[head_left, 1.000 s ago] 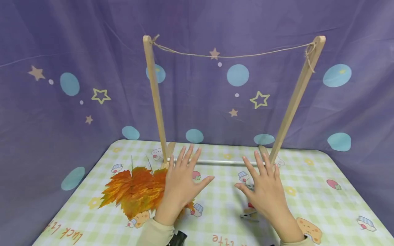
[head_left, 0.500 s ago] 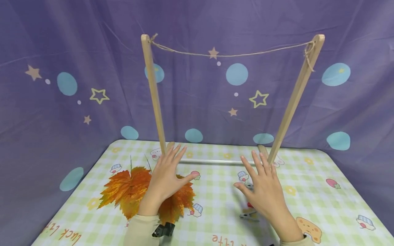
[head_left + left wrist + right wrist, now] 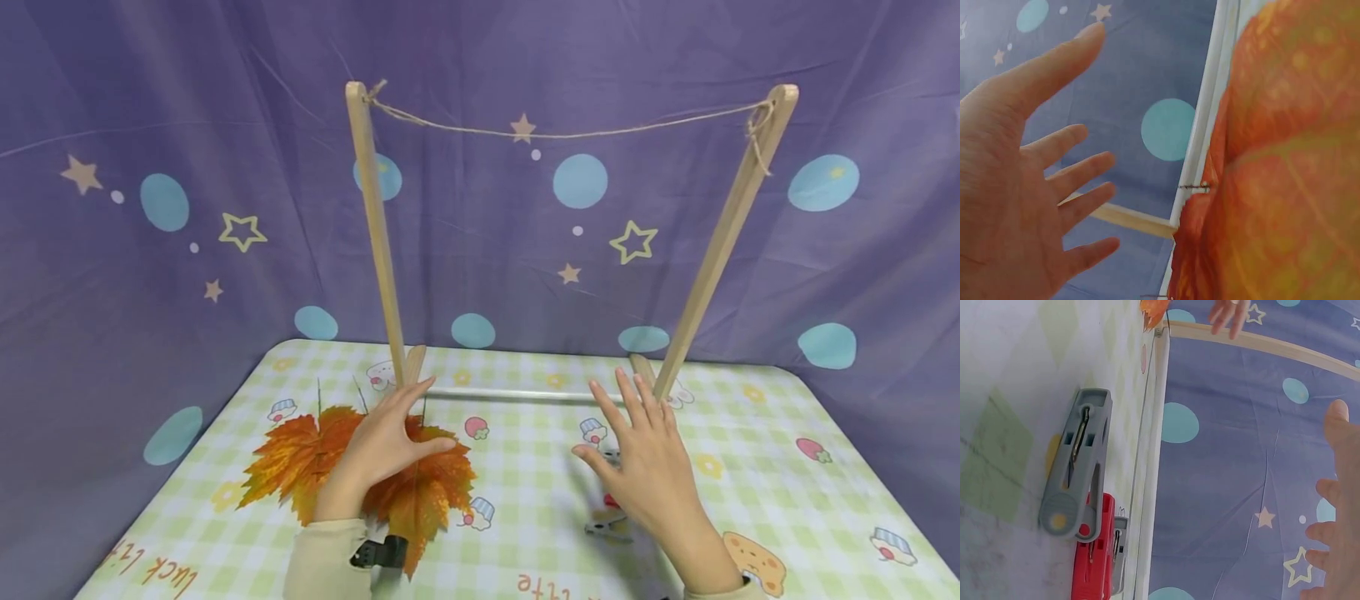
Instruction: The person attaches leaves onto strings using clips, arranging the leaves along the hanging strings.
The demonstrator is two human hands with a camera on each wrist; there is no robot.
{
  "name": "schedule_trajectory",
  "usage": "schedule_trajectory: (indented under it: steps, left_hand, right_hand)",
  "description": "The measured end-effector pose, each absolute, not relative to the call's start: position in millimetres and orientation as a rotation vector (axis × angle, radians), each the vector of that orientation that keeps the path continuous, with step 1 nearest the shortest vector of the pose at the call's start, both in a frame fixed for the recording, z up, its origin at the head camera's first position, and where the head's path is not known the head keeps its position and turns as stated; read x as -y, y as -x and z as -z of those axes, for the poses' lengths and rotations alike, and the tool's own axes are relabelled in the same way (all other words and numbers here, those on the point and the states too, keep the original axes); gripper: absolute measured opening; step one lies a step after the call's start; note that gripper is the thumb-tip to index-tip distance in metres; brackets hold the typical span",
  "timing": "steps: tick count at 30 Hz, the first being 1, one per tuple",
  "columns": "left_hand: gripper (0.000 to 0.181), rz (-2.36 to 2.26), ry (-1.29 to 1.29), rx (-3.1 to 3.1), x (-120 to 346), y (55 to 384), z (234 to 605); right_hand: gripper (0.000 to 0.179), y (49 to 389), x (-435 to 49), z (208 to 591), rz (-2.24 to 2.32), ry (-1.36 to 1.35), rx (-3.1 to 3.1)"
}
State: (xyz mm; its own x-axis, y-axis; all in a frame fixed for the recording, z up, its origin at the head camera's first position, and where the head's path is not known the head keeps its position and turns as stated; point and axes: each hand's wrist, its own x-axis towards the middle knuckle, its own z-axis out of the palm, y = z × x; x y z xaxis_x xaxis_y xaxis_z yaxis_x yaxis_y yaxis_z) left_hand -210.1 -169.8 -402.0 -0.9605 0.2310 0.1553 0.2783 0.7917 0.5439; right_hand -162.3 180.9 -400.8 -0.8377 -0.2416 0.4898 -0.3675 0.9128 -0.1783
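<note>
In the head view, orange maple leaves [image 3: 423, 496] with thin dark stems lie at the left of the table. My left hand [image 3: 381, 442] hovers above them, palm down, holding nothing; its fingers and thumb are spread apart in the left wrist view. To the right, my right hand [image 3: 647, 458] is held with fingers spread over several clothespins and grips none of them. The right wrist view shows a grey clothespin [image 3: 1075, 469], a red clothespin [image 3: 1094, 562] and a second grey clothespin [image 3: 1119, 556] beside each other on the cloth; my right hand covers part of them in the head view.
Behind the hands stands a frame with a left wooden post [image 3: 378, 233], a right wooden post [image 3: 723, 246] and a white rod [image 3: 525, 395] low between them. A slack string [image 3: 555, 136] joins the post tops. A purple curtain [image 3: 480, 242] hangs behind the checked tablecloth [image 3: 540, 492].
My left hand has moved left and a little down, away from the middle and over the leaves, uncovering more of the right-hand leaf. My right hand has stayed in place.
</note>
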Motion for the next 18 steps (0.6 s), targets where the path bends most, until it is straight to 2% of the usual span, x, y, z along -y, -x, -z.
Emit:
schedule_trajectory:
  steps: [11, 18]
  left_hand:
    - [0.098, 1.127, 0.328, 3.003, 178, 215, 416]
    - [0.086, 1.055, 0.321, 2.99, 184, 217, 423]
  right_hand:
    - [0.082, 163, -183, 399, -0.374, -0.431, 2.604]
    - [0.082, 163, -182, 400, -0.378, -0.431, 2.603]
